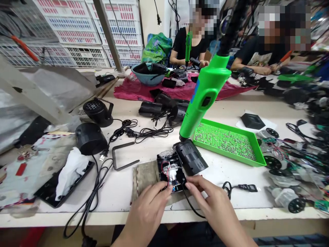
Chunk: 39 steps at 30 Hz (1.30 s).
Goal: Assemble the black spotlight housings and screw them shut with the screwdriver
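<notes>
An open half of a black lamp housing point(162, 174) lies on a folded brown cloth point(145, 178), its inside facing up. A clear and silvery part point(171, 171) and thin red wires point(164, 167) show inside it. My left hand point(150, 207) grips the housing's lower left edge, fingertips close together by the wires. At the lower right corner, my right hand point(212, 197) pinches a black power cord point(190, 204) where it meets the housing; the exact contact is partly hidden. Touching its right side is a rounded black shell point(192, 158). A green electric screwdriver point(203, 96) hangs above, its tip near that shell.
A green tray point(231, 156) of small screws stands right of the screwdriver. A metal bracket point(115, 159), coiled cords point(151, 132) and black lamp point(97, 111) lie left. Wired parts point(279, 181) crowd the right. Two people sit opposite, beyond pink sheeting point(128, 91).
</notes>
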Each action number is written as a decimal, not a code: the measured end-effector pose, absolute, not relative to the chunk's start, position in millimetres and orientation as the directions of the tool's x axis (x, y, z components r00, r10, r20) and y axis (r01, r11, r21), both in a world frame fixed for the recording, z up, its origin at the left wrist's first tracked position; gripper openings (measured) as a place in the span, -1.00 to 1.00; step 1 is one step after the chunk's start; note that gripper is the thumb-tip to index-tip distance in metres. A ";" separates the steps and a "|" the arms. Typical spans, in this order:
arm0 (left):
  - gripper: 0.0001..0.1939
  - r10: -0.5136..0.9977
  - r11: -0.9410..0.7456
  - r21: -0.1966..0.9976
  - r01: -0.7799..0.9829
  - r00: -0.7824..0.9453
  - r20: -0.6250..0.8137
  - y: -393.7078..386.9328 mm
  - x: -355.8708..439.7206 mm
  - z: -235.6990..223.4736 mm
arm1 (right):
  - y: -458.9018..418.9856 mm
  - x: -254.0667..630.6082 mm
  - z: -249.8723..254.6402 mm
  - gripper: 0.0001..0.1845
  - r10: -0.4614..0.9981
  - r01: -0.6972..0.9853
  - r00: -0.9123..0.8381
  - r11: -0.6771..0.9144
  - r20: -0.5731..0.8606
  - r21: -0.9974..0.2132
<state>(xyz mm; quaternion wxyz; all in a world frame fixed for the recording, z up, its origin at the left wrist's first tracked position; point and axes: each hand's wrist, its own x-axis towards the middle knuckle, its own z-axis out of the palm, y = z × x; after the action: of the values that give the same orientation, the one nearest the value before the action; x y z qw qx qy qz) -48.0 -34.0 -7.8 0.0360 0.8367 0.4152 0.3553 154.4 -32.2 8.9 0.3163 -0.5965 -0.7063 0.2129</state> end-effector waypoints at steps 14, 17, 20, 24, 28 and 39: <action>-0.71 0.640 -0.734 0.266 0.625 0.505 0.579 -40.0 -51.4 -16.8 | -33.0 157.8 -7.2 -0.72 0.952 0.650 -0.146 0.296 0.267 -0.700; -0.65 0.596 -0.768 0.229 0.598 0.538 0.596 -39.7 -52.1 -15.7 | -37.5 162.2 -14.5 -0.71 0.867 0.680 -0.216 0.464 0.450 -0.567; -0.62 0.590 -0.773 0.196 0.603 0.570 0.571 -38.3 -49.0 -9.8 | -40.5 166.0 -20.1 -0.62 0.803 0.684 -0.310 0.560 0.509 -0.468; -0.58 0.596 -0.758 0.174 0.629 0.558 0.578 -37.5 -43.7 -4.6 | -41.2 168.6 -24.1 -0.59 0.806 0.701 -0.334 0.559 0.489 -0.442; -0.54 0.600 -0.741 0.145 0.655 0.550 0.581 -38.0 -42.2 -4.3 | -40.0 170.5 -26.7 -0.61 0.795 0.703 -0.365 0.577 0.485 -0.416; -0.70 0.639 -0.717 0.200 0.667 0.515 0.571 -40.6 -43.2 -13.2 | -39.0 176.7 -38.4 -0.64 0.774 0.745 -0.390 0.584 0.499 -0.323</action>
<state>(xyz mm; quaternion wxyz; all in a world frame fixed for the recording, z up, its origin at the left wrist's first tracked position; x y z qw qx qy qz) -43.2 -40.6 -13.2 -0.0223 0.8701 0.3753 0.3187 176.7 -39.0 -38.4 0.3122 -0.4556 -0.8333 0.0231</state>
